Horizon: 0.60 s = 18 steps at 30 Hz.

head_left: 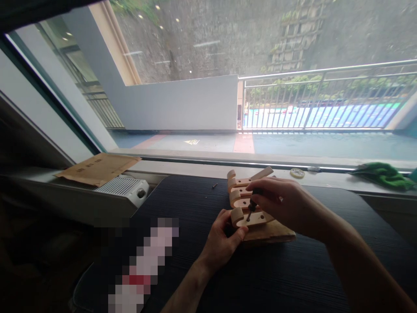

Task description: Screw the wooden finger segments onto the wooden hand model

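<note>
My right hand (273, 198) is closed around the dark handle of a screwdriver (251, 208). The screwdriver leans slightly, its tip down at a screw or hole in the nearest pale wooden bracket (256, 219). This bracket has a curled, rounded end and another dark hole further right. My left hand (224, 237) grips its rounded end, with the thumb in front and fingers behind. Beneath lies a wooden board (273, 232). More wooden brackets (237, 191) of the same shape stand in a row behind, partly covered by my right hand.
A small screw (214, 185) lies on the black table (189, 204). Along the window sill are a tape roll (297, 173) and a green cloth (386, 176). At left, a brown paper envelope (100, 167) rests on a white radiator (125, 190). A blurred-out patch covers the table's left.
</note>
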Available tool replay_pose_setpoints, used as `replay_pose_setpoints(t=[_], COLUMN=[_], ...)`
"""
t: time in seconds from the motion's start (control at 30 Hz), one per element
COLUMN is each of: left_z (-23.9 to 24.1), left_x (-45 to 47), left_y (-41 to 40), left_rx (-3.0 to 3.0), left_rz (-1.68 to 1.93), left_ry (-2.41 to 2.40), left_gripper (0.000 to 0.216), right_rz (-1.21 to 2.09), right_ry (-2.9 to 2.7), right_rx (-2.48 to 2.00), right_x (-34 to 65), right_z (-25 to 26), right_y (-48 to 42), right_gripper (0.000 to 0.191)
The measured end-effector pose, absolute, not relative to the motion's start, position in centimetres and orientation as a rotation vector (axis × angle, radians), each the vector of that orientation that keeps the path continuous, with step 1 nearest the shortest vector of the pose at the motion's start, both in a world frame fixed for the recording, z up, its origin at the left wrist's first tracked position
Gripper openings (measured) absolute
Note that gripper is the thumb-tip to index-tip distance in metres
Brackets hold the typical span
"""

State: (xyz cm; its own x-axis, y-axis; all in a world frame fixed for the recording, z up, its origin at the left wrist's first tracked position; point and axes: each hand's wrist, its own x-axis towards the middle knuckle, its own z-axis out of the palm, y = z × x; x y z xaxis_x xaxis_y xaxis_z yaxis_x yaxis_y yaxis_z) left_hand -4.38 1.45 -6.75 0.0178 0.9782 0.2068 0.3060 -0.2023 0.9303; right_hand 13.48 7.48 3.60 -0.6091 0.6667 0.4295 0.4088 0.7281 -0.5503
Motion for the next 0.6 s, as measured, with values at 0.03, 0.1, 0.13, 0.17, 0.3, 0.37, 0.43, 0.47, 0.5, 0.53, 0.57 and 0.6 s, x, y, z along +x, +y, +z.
replay_pose_setpoints(t=[0.03,0.1,0.13,0.17,0.3,0.37,0.43,0.47,0.5,0.53,0.57,0.6], left_z=[-6.75,-6.77,-6.77,-6.78,-6.85,-6.90,-6.92,-6.91,-6.89,-6.86,-6.83,-6.81], left_x=[-4.39,-4.42,-4.43,-4.42,-4.34,-4.32,-4.33,-4.33,-4.33,-4.33,-4.32,-4.31], left_y=[1.45,1.45,1.44,1.44,1.47,1.50,1.50,1.48,1.47,1.45,1.43,1.41], left_rx=[1.591,1.583,1.578,1.576,1.580,1.582,1.580,1.578,1.575,1.572,1.571,1.569], left_rz=[1.209,1.210,1.210,1.210,1.212,1.216,1.214,1.214,1.214,1.216,1.216,1.216], left_ry=[1.339,1.330,1.327,1.324,1.330,1.335,1.326,1.320,1.316,1.314,1.313,1.314], left_gripper=[0.016,0.015,0.015,0.016,0.018,0.018,0.017,0.016,0.016,0.016,0.016,0.017], right_rz=[0.525,0.495,0.482,0.475,0.490,0.479,0.457,0.451,0.450,0.457,0.468,0.475], right_ry=[-2.301,-2.304,-2.303,-2.300,-2.302,-2.307,-2.309,-2.312,-2.314,-2.315,-2.317,-2.316], right_rx=[-0.823,-0.882,-0.919,-0.953,-0.987,-0.953,-0.895,-0.864,-0.836,-0.816,-0.802,-0.797], right_x=[13.49,13.56,13.62,13.68,13.85,13.90,13.93,13.93,13.91,13.88,13.85,13.82], right_z=[3.56,3.44,3.36,3.28,3.15,3.27,3.46,3.55,3.62,3.66,3.68,3.66], right_y=[7.59,7.82,7.92,7.99,7.97,7.80,7.58,7.47,7.40,7.35,7.35,7.40], right_gripper=[0.017,0.018,0.019,0.020,0.021,0.022,0.022,0.022,0.021,0.021,0.021,0.020])
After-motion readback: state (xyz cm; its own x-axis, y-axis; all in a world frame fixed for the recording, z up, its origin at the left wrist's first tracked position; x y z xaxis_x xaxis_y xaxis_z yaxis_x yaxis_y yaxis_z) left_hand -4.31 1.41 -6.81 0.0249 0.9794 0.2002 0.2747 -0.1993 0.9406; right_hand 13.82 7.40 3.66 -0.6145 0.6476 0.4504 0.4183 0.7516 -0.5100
